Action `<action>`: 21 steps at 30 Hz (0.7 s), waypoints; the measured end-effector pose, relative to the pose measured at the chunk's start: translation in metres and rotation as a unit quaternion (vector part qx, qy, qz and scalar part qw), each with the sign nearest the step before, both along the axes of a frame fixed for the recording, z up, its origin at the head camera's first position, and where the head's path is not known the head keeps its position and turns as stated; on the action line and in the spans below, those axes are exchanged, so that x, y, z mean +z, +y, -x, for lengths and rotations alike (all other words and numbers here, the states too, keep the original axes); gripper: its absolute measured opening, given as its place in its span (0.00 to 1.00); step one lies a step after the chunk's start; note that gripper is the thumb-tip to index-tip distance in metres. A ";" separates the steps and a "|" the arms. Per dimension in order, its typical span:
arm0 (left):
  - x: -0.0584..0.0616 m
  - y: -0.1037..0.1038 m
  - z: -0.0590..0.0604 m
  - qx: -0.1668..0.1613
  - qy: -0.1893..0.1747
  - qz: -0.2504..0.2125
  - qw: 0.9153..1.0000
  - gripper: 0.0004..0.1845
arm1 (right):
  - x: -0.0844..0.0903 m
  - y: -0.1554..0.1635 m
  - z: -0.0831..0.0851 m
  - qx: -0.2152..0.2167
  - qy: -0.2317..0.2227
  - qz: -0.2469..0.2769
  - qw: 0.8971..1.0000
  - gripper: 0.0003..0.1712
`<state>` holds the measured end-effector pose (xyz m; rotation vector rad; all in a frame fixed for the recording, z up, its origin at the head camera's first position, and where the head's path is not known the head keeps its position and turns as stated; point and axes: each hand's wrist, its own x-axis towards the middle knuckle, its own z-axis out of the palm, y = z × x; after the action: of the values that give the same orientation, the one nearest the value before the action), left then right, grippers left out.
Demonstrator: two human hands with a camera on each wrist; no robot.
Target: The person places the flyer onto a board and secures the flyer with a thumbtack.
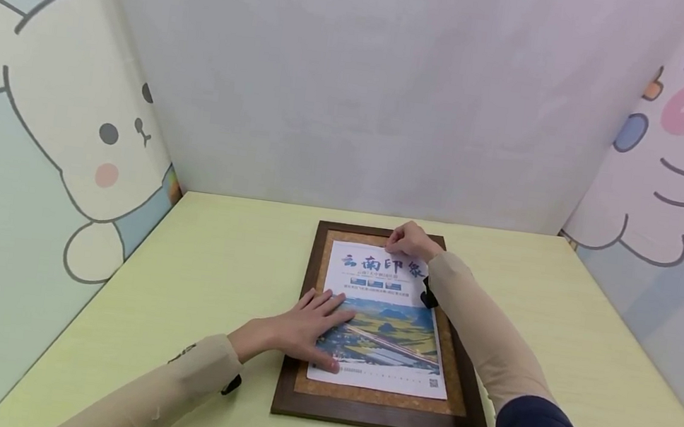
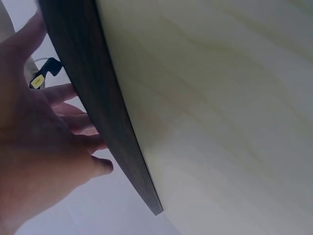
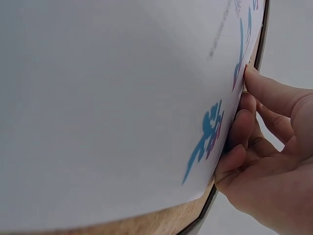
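Note:
A cork board in a dark wooden frame [image 1: 381, 418] lies flat on the table. On the cork rests a printed poster [image 1: 389, 298] with blue characters on top and a landscape photo below. My left hand [image 1: 312, 320] presses flat on the poster's lower left part, fingers straight; the left wrist view shows this left hand [image 2: 44, 147] beside the frame [image 2: 98, 98]. My right hand [image 1: 408, 239] sits at the poster's top edge with curled fingers. In the right wrist view the right hand [image 3: 264, 161] holds the edge of the poster [image 3: 122, 98], index fingertip [image 3: 249, 73] on it.
The pale yellow-green table [image 1: 559, 326] is walled in on three sides: a plain panel at the back, a rabbit cartoon panel [image 1: 69, 137] on the left, a winged cartoon panel [image 1: 673, 176] on the right. Bare tabletop lies on both sides of the frame.

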<state>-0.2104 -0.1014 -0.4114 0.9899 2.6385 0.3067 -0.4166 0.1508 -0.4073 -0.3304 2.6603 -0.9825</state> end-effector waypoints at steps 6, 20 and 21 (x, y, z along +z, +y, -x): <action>0.002 0.001 0.003 -0.004 0.003 0.002 1.000 0.50 | 0.001 0.000 0.001 -0.002 0.017 -0.010 1.000 0.06; 0.003 -0.001 0.013 0.006 0.000 -0.021 1.000 0.46 | 0.003 0.003 -0.007 0.026 0.113 0.008 0.993 0.13; 0.005 -0.002 0.015 0.011 0.009 -0.030 0.999 0.44 | 0.009 0.002 -0.009 0.034 0.133 0.005 0.990 0.13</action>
<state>-0.2258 -0.1037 -0.4060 0.9885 2.6718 0.3858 -0.4077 0.1526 -0.3986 -0.5896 2.8581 -0.9923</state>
